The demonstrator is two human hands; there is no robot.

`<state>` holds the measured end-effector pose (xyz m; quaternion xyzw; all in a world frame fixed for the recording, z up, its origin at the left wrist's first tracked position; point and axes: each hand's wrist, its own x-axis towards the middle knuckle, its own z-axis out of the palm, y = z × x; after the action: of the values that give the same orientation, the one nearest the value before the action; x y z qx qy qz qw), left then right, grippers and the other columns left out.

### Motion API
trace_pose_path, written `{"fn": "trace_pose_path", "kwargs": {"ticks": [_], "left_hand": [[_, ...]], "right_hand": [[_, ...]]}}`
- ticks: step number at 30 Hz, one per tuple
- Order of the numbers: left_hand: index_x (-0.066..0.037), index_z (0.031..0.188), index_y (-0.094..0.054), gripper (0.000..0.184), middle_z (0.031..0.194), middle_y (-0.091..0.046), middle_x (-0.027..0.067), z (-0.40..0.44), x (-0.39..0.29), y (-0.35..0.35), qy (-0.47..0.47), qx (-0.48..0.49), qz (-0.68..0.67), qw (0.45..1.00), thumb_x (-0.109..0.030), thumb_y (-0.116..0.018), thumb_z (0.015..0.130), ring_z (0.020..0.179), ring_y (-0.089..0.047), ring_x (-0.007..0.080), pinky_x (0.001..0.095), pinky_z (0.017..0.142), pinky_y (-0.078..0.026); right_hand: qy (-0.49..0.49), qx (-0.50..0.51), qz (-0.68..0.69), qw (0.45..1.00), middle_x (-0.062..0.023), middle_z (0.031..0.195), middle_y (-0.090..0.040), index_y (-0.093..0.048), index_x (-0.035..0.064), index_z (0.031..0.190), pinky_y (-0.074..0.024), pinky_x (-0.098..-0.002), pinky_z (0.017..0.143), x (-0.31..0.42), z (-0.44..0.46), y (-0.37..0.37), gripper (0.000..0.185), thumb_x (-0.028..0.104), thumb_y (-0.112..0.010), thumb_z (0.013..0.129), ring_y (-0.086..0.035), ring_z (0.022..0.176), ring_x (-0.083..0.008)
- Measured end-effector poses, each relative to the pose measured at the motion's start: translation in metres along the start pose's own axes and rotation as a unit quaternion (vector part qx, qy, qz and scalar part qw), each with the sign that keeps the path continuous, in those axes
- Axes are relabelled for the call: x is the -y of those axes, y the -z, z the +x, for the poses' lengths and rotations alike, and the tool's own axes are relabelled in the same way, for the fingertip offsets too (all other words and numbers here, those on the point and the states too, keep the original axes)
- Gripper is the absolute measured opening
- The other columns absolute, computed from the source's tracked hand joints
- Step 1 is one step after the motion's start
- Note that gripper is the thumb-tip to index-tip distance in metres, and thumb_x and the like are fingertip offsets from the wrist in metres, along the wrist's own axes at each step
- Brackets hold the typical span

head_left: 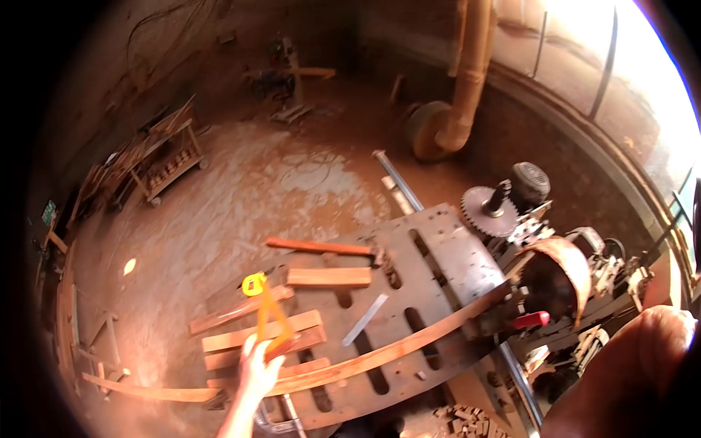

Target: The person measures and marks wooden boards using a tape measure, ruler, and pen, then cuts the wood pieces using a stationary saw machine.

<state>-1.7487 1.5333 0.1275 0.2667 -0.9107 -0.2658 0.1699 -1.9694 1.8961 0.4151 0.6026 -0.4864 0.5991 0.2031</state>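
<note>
My left hand (257,366) reaches in over the near left part of a slotted metal machine table (467,255). Its fingers are closed on an orange triangular square (263,315), held above several short wood pieces (255,330). Just beyond the square lies a yellow tape measure (253,284). A long curved wood strip (394,356) runs across the table beside this hand, with a metal clamp (293,415) at the near edge. On the right, my right hand or arm (628,372) looms large and blurred close to the camera; its fingers cannot be made out.
A hammer-like tool with an orange handle (318,247), a wood block (328,277) and a flat metal strip (365,320) lie on the table. To the right are a toothed saw blade (482,212), a motor (531,182) and a red handle (531,320). A wheeled cart (171,175) stands behind.
</note>
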Motion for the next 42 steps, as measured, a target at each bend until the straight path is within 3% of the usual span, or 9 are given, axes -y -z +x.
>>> {"fn": "trace_pose_path", "kwargs": {"ticks": [6, 11, 15, 18, 20, 24, 29, 36, 42], "left_hand": [[-0.008, 0.121, -0.067, 0.046, 0.136, -0.052, 0.0221, 0.028, 0.003, -0.027, -0.068, 0.147, 0.071, 0.984, -0.021, -0.081, 0.080, 0.120, -0.057, 0.0432, 0.0499, 0.101, -0.049], [-0.006, 0.122, -0.066, 0.049, 0.128, -0.055, 0.0189, 0.020, 0.001, -0.026, -0.088, 0.147, 0.141, 0.975, -0.020, -0.080, 0.078, 0.120, -0.053, 0.0379, 0.0502, 0.102, -0.045], [-0.007, 0.125, -0.066, 0.049, 0.122, -0.054, 0.0188, 0.023, -0.017, -0.033, -0.059, 0.124, 0.203, 0.970, -0.022, -0.078, 0.080, 0.115, -0.053, 0.0372, 0.0502, 0.098, -0.045], [-0.007, 0.132, -0.063, 0.052, 0.127, -0.053, 0.0203, 0.022, -0.018, -0.032, -0.011, 0.160, 0.229, 0.960, -0.024, -0.076, 0.084, 0.119, -0.052, 0.0382, 0.0506, 0.098, -0.047], [-0.006, 0.135, -0.062, 0.053, 0.129, -0.052, 0.0213, 0.026, -0.024, -0.026, 0.008, 0.182, 0.227, 0.957, -0.027, -0.074, 0.088, 0.120, -0.051, 0.0380, 0.0511, 0.101, -0.047], [-0.010, 0.139, -0.060, 0.056, 0.133, -0.049, 0.0206, 0.035, -0.031, -0.020, 0.037, 0.234, 0.228, 0.944, -0.032, -0.074, 0.089, 0.123, -0.050, 0.0383, 0.0503, 0.103, -0.048], [-0.014, 0.138, -0.061, 0.060, 0.130, -0.051, 0.0199, 0.034, -0.025, -0.025, 0.010, 0.203, 0.225, 0.953, -0.028, -0.079, 0.083, 0.120, -0.051, 0.0371, 0.0497, 0.101, -0.048], [-0.015, 0.132, -0.063, 0.063, 0.112, -0.053, 0.0150, 0.051, -0.015, -0.023, -0.045, 0.212, 0.232, 0.948, -0.024, -0.085, 0.074, 0.108, -0.054, 0.0335, 0.0460, 0.093, -0.049], [-0.016, 0.132, -0.062, 0.065, 0.113, -0.053, 0.0154, 0.051, -0.007, -0.030, -0.041, 0.227, 0.228, 0.946, -0.019, -0.085, 0.072, 0.110, -0.052, 0.0337, 0.0465, 0.095, -0.049]], "right_hand": [[-0.044, -0.014, 0.067, 0.997, -0.0212, 0.108, -0.070, -0.052, 0.0050, 0.122, -0.0612, -0.0427, 0.078, -0.063, 0.001, -0.055, 0.029, 0.021, -0.064, 0.100, -0.072, 0.093, -0.0319], [-0.113, -0.054, 0.116, 0.985, -0.0215, 0.107, -0.070, -0.052, 0.0048, 0.121, -0.0615, -0.0442, 0.079, -0.115, -0.030, -0.079, 0.027, 0.019, -0.063, 0.101, -0.072, 0.094, -0.0332], [-0.307, -0.066, 0.093, 0.945, -0.0218, 0.107, -0.071, -0.052, 0.0046, 0.121, -0.0618, -0.0453, 0.080, -0.155, -0.100, -0.095, 0.026, 0.017, -0.063, 0.101, -0.072, 0.095, -0.0342], [-0.412, 0.157, -0.037, 0.897, -0.0132, 0.103, -0.073, -0.060, 0.0038, 0.108, -0.0596, -0.0377, 0.076, -0.187, -0.167, -0.108, 0.020, 0.002, -0.070, 0.091, -0.072, 0.090, -0.0264], [-0.386, 0.317, -0.113, 0.859, -0.0118, 0.100, -0.071, -0.063, 0.0057, 0.106, -0.0566, -0.0400, 0.074, -0.207, -0.197, -0.117, 0.025, -0.001, -0.072, 0.084, -0.067, 0.088, -0.0309], [-0.296, 0.443, -0.120, 0.838, -0.0128, 0.095, -0.062, -0.063, 0.0100, 0.109, -0.0500, -0.0423, 0.088, -0.236, -0.227, -0.140, 0.024, 0.008, -0.065, 0.085, -0.060, 0.101, -0.0323], [-0.198, 0.524, -0.205, 0.803, -0.0128, 0.091, -0.060, -0.063, 0.0117, 0.099, -0.0485, -0.0431, 0.086, -0.257, -0.234, -0.150, 0.011, 0.015, -0.061, 0.089, -0.059, 0.099, -0.0313], [-0.242, 0.440, -0.268, 0.822, -0.0129, 0.087, -0.058, -0.061, 0.0123, 0.095, -0.0464, -0.0431, 0.079, -0.291, -0.252, -0.135, 0.010, 0.011, -0.062, 0.084, -0.059, 0.089, -0.0325], [-0.352, 0.328, -0.240, 0.843, -0.0182, 0.094, -0.061, -0.062, 0.0071, 0.114, -0.0484, -0.0477, 0.081, -0.272, -0.242, -0.128, 0.032, 0.005, -0.070, 0.083, -0.059, 0.091, -0.0380]]}}
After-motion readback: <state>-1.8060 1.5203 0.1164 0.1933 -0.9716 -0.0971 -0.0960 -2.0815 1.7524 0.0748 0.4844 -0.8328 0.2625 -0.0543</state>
